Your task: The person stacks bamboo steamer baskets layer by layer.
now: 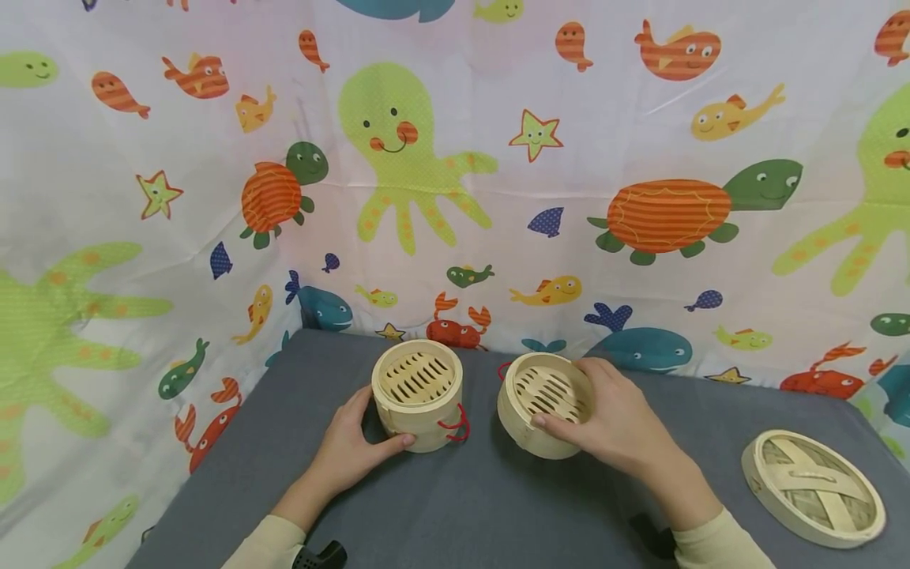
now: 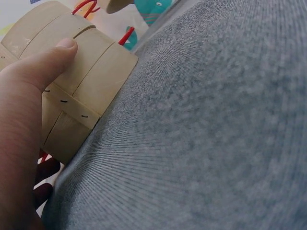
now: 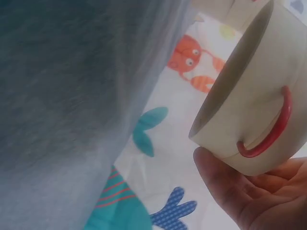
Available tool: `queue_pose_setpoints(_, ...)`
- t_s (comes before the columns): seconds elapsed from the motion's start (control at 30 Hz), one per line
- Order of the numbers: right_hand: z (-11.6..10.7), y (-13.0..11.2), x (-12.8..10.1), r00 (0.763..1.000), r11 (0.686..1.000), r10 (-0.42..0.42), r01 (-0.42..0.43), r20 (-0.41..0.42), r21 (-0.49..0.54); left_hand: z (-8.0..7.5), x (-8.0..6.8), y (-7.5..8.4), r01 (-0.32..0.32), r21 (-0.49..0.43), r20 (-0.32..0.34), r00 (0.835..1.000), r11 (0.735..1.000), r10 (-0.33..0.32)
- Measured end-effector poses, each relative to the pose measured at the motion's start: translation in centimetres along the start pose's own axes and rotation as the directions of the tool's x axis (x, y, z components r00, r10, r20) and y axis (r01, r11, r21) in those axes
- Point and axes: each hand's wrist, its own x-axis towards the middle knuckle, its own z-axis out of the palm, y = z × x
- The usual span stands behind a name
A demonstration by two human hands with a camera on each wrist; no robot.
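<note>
Two small bamboo steamer baskets with red loop handles are on the grey table. The left basket stands upright; my left hand grips its near side, thumb pressed on the wall. In the left wrist view the thumb lies across the bamboo wall of the left basket. The right basket is tilted with its slatted inside facing me. My right hand holds it, thumb on the near rim and fingers over the far rim. In the right wrist view the fingers sit under the right basket near its red handle.
A woven bamboo lid lies flat at the table's right front. A sea-animal printed curtain closes in the back and left side. The table's left edge runs diagonally beside my left arm.
</note>
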Motion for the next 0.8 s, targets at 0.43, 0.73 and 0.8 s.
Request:
queue_pose_setpoints(0.43,0.3,-3.3,1.5,0.997,0.998,-0.055,0.056,-0.049,0.021,0.0,0.0,0.1,-0.005,0.007,0.0,1.0,1.0,0.005)
queue_pose_setpoints(0.73,0.6,-4.8,2.6,0.992,0.995,-0.093,0.095,-0.085,0.018,-0.1,0.0,0.2,-0.004,0.017,-0.013,1.0,1.0,0.004)
queue_pose_setpoints(0.8,0.6,-5.1,2.7,0.991,0.995,-0.098,0.1,-0.091,0.018,-0.1,0.0,0.2,-0.001,0.019,-0.01,1.0,1.0,0.001)
